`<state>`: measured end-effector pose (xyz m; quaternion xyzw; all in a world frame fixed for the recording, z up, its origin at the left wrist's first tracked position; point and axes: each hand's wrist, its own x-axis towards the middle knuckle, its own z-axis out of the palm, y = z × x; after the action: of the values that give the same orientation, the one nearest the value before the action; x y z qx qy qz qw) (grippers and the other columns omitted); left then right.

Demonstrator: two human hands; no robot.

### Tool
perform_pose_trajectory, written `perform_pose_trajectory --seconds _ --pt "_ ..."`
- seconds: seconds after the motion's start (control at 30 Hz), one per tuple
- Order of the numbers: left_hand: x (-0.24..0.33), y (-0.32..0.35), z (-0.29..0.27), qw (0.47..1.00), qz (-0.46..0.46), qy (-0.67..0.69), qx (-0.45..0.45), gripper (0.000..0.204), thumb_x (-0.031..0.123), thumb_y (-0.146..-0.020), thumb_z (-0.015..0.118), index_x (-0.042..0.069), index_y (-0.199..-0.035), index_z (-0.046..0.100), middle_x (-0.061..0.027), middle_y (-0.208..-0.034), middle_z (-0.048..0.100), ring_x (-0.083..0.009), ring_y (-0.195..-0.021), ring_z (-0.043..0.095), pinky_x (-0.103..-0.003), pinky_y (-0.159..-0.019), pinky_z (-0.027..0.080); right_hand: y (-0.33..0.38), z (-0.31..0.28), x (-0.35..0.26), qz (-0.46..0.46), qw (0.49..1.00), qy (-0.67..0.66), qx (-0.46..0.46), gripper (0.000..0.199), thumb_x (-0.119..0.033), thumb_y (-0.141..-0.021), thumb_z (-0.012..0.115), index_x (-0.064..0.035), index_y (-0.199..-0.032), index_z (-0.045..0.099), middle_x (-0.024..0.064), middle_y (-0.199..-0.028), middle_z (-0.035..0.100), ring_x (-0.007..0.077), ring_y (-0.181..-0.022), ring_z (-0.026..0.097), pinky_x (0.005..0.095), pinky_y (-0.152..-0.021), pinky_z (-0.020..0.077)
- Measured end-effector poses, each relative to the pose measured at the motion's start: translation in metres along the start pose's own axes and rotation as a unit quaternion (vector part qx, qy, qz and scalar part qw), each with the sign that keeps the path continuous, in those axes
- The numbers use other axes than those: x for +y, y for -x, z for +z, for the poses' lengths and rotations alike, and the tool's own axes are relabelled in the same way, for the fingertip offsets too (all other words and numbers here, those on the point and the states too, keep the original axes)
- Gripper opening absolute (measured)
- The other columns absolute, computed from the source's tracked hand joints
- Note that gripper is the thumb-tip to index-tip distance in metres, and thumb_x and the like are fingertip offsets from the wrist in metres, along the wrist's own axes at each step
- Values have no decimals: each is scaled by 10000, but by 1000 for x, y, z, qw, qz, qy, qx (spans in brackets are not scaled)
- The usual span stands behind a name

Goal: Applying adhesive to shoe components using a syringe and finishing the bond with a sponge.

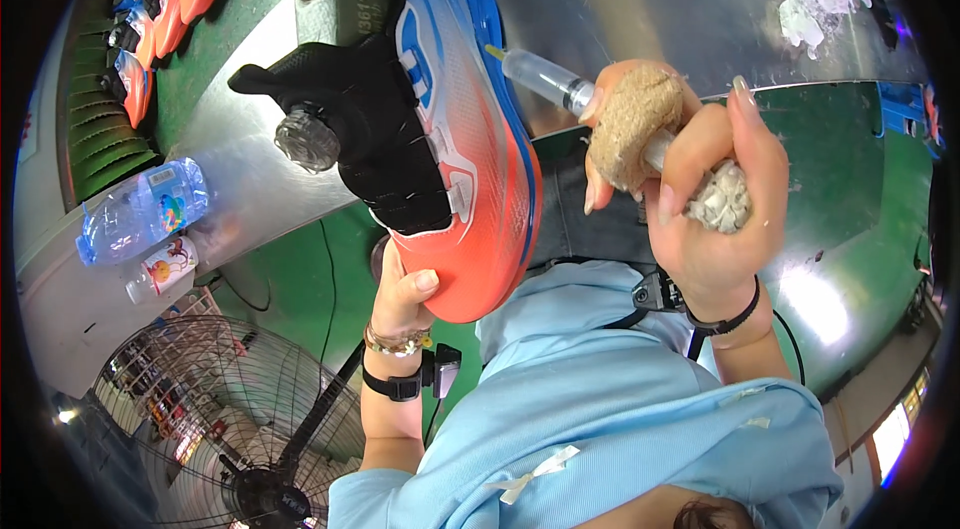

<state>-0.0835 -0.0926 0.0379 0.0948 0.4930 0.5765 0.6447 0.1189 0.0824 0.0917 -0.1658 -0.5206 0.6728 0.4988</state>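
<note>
Left hand [403, 294] grips shoe [455, 119] by its orange toe. Right hand [712, 214] closed around syringe [545, 79] and rough pad [632, 124], just beside the shoe's sole.

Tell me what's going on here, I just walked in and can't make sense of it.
A person holds an orange and blue sports shoe, mounted on a grey last, by its toe with the left hand. The right hand grips a clear syringe whose barrel is wrapped in tan cloth, its tip close to the shoe's blue sole edge.
</note>
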Motion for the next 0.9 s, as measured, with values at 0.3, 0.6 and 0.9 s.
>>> perform_pose_trajectory --seconds 0.3,0.6,0.9 --pt "-31 -15 9 989 -8 126 -70 734 295 -684 765 -84 -1225 444 -171 -1147 584 -231 -1017 607 -356 -871 499 23 -3 -43 88 996 -22 2 465 -319 -973 213 -76 -665 463 190 -793 462 245 -550 476 378 -501 496" --pt "-56 -68 68 898 -3 358 -255 849 294 -687 811 60 -1355 342 -105 -1333 458 -275 -1231 456 -451 -1020 394 25 -8 -76 130 991 -11 -32 629 -424 -965 250 -125 -486 526 174 -911 442 242 -503 527 346 -498 500" --pt "-44 -113 123 948 12 236 -212 1027 457 -574 838 164 -1400 302 -72 -1452 292 -264 -1335 299 -464 -1103 273 21 -16 -101 104 992 76 3 397 -366 -886 404 -154 -602 584 154 -858 484 228 -552 559 298 -550 503"
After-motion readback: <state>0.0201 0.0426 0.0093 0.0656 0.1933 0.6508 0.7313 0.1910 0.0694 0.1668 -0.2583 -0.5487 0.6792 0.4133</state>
